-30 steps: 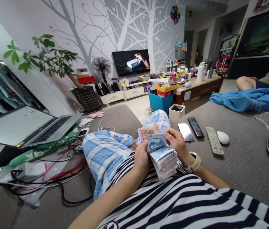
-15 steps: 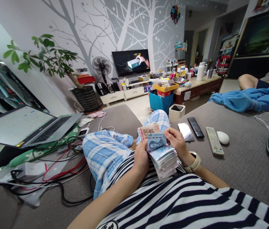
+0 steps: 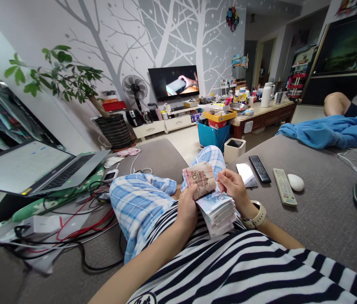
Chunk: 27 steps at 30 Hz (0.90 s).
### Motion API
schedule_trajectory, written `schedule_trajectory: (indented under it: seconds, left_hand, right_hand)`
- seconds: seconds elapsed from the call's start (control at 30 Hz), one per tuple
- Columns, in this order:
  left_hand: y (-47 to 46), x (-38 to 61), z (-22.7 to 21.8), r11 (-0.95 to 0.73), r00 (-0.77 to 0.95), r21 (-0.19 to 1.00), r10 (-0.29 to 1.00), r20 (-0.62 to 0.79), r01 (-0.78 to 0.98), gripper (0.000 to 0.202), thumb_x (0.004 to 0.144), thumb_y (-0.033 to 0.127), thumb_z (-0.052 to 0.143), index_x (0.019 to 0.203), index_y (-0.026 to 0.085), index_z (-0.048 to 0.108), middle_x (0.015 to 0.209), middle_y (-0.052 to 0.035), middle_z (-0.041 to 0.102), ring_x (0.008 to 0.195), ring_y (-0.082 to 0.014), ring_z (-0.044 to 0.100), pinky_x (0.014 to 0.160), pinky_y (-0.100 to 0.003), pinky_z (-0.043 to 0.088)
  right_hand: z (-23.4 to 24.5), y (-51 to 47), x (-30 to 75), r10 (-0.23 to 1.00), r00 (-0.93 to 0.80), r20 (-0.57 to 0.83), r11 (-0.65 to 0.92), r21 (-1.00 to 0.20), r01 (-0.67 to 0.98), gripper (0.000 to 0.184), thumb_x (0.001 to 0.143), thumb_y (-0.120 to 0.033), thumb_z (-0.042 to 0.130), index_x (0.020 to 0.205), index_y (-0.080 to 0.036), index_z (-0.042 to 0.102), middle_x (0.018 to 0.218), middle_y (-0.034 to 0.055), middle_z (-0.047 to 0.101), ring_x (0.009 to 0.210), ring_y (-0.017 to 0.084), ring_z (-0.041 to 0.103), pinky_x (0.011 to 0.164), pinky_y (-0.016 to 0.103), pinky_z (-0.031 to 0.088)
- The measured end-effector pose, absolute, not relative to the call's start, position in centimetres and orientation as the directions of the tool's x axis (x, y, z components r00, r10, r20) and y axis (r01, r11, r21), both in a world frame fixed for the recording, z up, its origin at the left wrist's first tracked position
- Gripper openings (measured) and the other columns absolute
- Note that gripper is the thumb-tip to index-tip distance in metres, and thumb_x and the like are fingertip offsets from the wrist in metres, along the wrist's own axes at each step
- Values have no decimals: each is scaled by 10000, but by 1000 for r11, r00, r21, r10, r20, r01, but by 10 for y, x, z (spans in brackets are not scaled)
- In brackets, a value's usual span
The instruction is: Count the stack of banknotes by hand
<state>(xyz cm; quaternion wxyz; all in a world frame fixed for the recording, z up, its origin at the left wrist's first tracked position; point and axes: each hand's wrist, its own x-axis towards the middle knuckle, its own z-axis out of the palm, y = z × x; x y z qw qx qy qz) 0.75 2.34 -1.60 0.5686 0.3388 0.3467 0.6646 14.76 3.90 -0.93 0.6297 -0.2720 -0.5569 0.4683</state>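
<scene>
My left hand (image 3: 187, 209) is closed on a bundle of banknotes, its thumb lying over the lower left corner. The upright top note, a brownish 20 banknote (image 3: 204, 179), faces me, with a pinkish edge showing behind it. Below it, a thick stack of banknotes (image 3: 218, 211) folds down toward my lap, a bluish note on top. My right hand (image 3: 233, 188), with a beige watch (image 3: 256, 216) on the wrist, is at the right edge of the notes. Its thumb and fingertips are pinched together; whether a note is between them is hidden.
A white phone (image 3: 246, 175), a black remote (image 3: 260, 169), a grey remote (image 3: 284, 187) and a white mouse (image 3: 295, 182) lie on the sofa to my right. At left are a laptop (image 3: 67, 171) and tangled cables (image 3: 83, 236). Another person's leg (image 3: 336, 104) is at far right.
The blue 10 note that stood upright between my hands has gone down, and the brownish 20 note is now fully exposed. My left hand still holds the bundle.
</scene>
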Motion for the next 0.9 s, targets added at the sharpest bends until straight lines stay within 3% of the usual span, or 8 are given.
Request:
schedule_trajectory:
  seconds: [0.3, 0.6, 0.9]
  left_hand:
    - [23, 7, -16, -25, -45, 846, 999, 2, -533, 478, 605, 243, 716, 1063, 111, 673, 1038, -143, 720, 988, -329, 662, 961, -492, 453]
    - [28, 5, -24, -118, -222, 874, 975, 12, -471, 338, 679, 340, 651, 932, 124, 713, 974, -105, 732, 1019, -284, 645, 971, -449, 446]
    - [28, 0, -31, -139, -284, 930, 958, 39, -340, 287, 695, 368, 649, 797, 111, 725, 871, -100, 727, 935, -273, 631, 894, -417, 469]
  right_hand:
    - [-17, 50, 147, 921, -60, 384, 367, -910, -195, 369, 751, -505, 668, 662, -196, 487, 564, -49, 434, 501, 98, 372, 462, 233, 295]
    - [-13, 40, 151, 882, -33, 471, 466, -879, -102, 373, 850, -482, 561, 622, -191, 510, 551, -33, 412, 515, 115, 356, 486, 257, 281]
    - [-8, 35, 150, 863, -56, 502, 490, -859, -147, 311, 868, -431, 564, 674, -190, 531, 566, -36, 411, 515, 110, 350, 489, 253, 275]
